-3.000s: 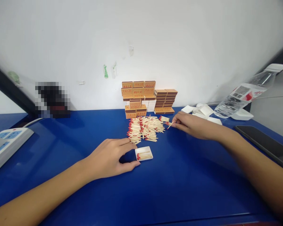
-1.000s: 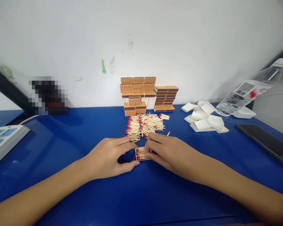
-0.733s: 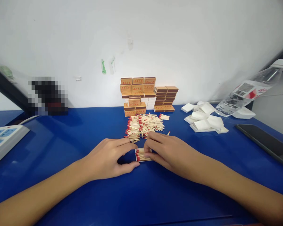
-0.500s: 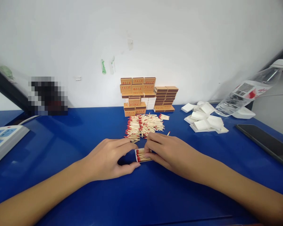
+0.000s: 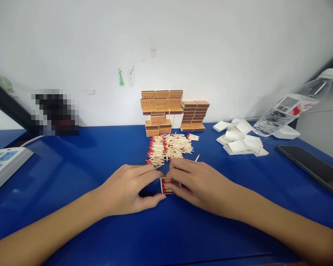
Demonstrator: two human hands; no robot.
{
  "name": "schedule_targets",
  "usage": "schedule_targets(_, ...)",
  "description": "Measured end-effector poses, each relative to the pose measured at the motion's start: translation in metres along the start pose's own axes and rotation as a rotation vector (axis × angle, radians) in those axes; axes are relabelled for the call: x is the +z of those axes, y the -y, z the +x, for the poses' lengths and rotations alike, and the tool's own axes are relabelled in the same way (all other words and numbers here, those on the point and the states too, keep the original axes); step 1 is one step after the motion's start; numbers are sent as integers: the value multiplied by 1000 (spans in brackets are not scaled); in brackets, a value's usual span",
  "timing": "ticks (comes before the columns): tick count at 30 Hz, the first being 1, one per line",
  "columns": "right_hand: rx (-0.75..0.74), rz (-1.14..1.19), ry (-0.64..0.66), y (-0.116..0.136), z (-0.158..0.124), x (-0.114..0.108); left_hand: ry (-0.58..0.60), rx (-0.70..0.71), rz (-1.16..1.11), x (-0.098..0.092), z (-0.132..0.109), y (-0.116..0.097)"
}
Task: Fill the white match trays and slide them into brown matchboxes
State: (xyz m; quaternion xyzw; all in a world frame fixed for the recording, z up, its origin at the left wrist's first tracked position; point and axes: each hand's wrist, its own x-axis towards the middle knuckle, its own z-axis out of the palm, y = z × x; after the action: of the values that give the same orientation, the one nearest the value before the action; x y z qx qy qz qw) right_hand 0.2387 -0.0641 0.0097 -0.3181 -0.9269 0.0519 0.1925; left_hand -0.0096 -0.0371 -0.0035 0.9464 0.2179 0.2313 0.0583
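Note:
A small white matchbox tray lies on the blue table, with red-headed matches in it. My left hand steadies the tray's left end, index finger at the far side and thumb at the near side. Over the tray, the fingers of my right hand are pinched together on matches inside it and cover its right part. How many they hold is hidden. Just beyond both hands spreads a heap of loose matches, with a single match apart to the right.
Stacked matchboxes stand against the wall behind the heap. Farther right are a pile of white empty trays, a tilted plastic bottle and a phone. A power strip lies at the left edge.
My right fingers have shifted slightly left along the tray, covering more of the matches. The tray sits a touch lower and to the right, my left hand still at its end.

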Motion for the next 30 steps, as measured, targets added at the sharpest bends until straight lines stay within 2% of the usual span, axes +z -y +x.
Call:
schedule_targets(5,1,-42,-38,-3,-3,-7,-19,-15,6,0,0,1)
schedule_targets(9,30,-22,-64,-11,-3,-14,-46,-99,-1,-1,1,-1)
schedule_targets(14,151,-148,-149,-45,-10,-40,-49,-165,-51,-2,1,-2)
schedule_targets(16,204,-181,-113,-66,-16,-52,-17,-151,-34,-1,1,-2)
schedule_targets(18,257,-149,-20,-87,-23,-60,14,-140,-22,-1,1,-1)
schedule_targets(21,313,-36,109,-105,-29,-63,-13,-140,-22,-1,1,-1)
schedule_targets(24,320,73,187,-105,-28,-56,-29,-147,-11,-1,1,-2)
schedule_targets(27,307,151,258,-98,-25,-46,13,-143,-5,-1,1,-1)
schedule_targets(30,298,172,267,-94,-25,-39,6,-143,18,-2,1,-1)
